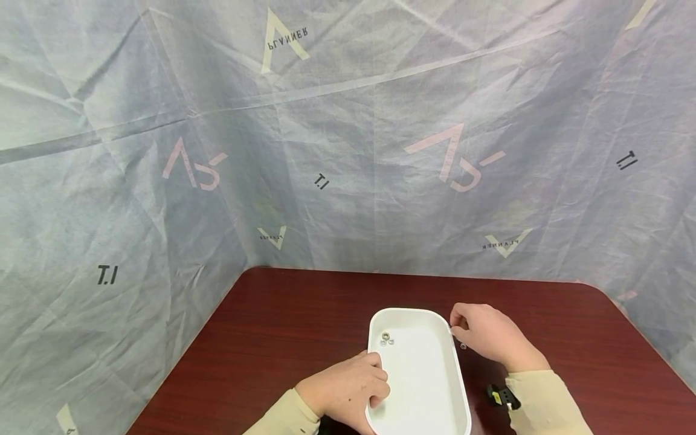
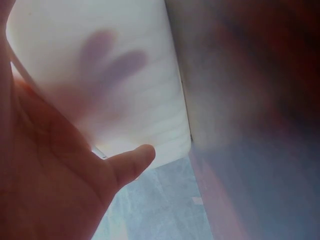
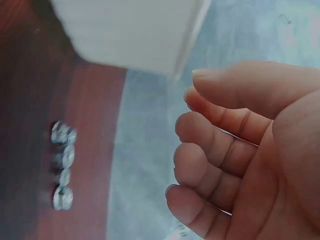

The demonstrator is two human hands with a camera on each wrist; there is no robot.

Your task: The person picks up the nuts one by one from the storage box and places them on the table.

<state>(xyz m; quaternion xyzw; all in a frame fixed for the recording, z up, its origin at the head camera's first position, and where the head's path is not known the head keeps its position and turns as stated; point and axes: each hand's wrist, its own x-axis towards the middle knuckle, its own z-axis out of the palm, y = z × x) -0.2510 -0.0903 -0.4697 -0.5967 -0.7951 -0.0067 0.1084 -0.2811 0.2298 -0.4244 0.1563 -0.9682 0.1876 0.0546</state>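
White, round-cornered rectangular tray [image 1: 424, 374] at 5 o'clock of head view, above or on dark red wood-grain tabletop [image 1: 288, 320]; cannot tell if touching. Gripped at its 9 o'clock wall by left hand [image 1: 348, 386]: fingers curled over rim to the inside, thumb against outer face per left wrist view. Toward tray's 11 o'clock, clustered on its floor: larger brassy hex nut [image 1: 386, 335] plus two smaller silvery nuts [image 1: 383, 342]. Right hand [image 1: 492, 335] at tray's 2 o'clock, just beside rim: fingers loosely bent, thumb tip near index fingertip; cannot tell if pinching something. Blurred row of small silvery metal pieces [image 3: 66, 156] on tabletop, 8 o'clock of right wrist view, well apart from fingers. Black wrist strap [image 1: 504, 396] at cream right sleeve [image 1: 544, 399]. Behind, at 12 o'clock: grey printed cloth backdrop [image 1: 348, 151].
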